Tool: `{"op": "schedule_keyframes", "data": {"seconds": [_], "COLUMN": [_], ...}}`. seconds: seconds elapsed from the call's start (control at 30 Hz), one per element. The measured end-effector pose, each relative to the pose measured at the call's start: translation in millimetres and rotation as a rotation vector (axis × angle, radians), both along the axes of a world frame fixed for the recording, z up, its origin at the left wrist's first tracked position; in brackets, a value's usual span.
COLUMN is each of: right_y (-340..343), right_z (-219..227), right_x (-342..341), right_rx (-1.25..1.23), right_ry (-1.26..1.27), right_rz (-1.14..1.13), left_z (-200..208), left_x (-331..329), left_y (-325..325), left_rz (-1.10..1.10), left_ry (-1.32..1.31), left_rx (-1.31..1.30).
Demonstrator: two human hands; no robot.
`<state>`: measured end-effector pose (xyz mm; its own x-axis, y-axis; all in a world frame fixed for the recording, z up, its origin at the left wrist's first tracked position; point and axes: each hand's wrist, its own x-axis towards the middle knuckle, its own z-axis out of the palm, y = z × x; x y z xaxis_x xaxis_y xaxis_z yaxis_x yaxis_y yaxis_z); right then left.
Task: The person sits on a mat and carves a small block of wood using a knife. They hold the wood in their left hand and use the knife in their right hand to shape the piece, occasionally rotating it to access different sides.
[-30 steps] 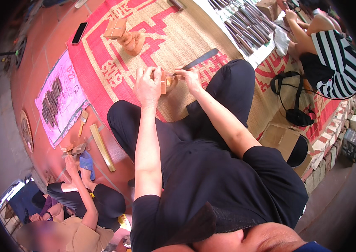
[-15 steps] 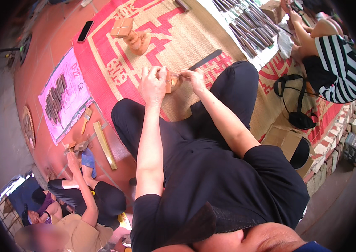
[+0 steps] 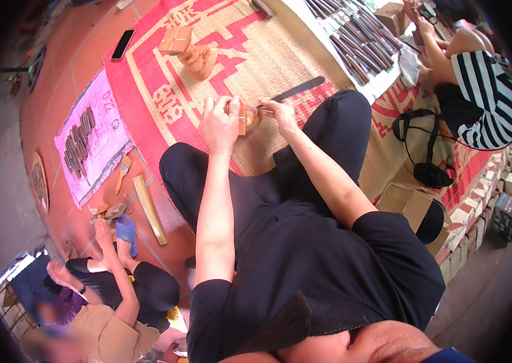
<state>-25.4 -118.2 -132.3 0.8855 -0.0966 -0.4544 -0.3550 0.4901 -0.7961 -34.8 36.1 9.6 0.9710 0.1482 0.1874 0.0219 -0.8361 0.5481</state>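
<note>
Above my crossed legs, my left hand (image 3: 219, 123) is closed round a small orange-brown wooden block (image 3: 242, 125), whose right part shows rounded carving. Close beside it, my right hand (image 3: 281, 115) pinches a long, flat, dark file-like tool (image 3: 301, 87). Its blade points away to the upper right, while its other end lies by the block; whether it touches the wood I cannot tell. Farther off on the mat stands a carved wooden figure (image 3: 201, 62) with a square, block-like end (image 3: 175, 40).
The red and tan woven mat (image 3: 256, 48) lies under me. Many dark tools (image 3: 365, 42) lie on white cloth at the far right, more tools (image 3: 79, 142) on a pink sheet at left. A phone (image 3: 123, 45), brush (image 3: 124, 173), wooden bar (image 3: 150, 209) and co-workers are around.
The dark tool has shifted slightly to the right and tilted a little, with my right hand. My left hand and the block stay put. At lower left another person's hand has risen.
</note>
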Motion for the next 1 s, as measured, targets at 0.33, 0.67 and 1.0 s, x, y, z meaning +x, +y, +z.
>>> {"op": "schedule_keyframes", "data": {"seconds": [0.33, 0.67, 1.0], "right_y": [-1, 2, 4], "right_z": [9, 2, 2], "right_x": [-6, -10, -13], "right_rx": [-0.095, -0.035, -0.044], "right_ry": [0.017, 0.095, 0.075], "right_rz": [-0.014, -0.021, -0.075], "left_z": [-6, -2, -5], "left_x": [-3, 0, -3], "left_y": [0, 0, 0], "left_rz": [-0.002, 0.009, -0.004], "left_ry": [-0.011, -0.007, -0.018], "left_rx": [0.001, 0.019, -0.007]}}
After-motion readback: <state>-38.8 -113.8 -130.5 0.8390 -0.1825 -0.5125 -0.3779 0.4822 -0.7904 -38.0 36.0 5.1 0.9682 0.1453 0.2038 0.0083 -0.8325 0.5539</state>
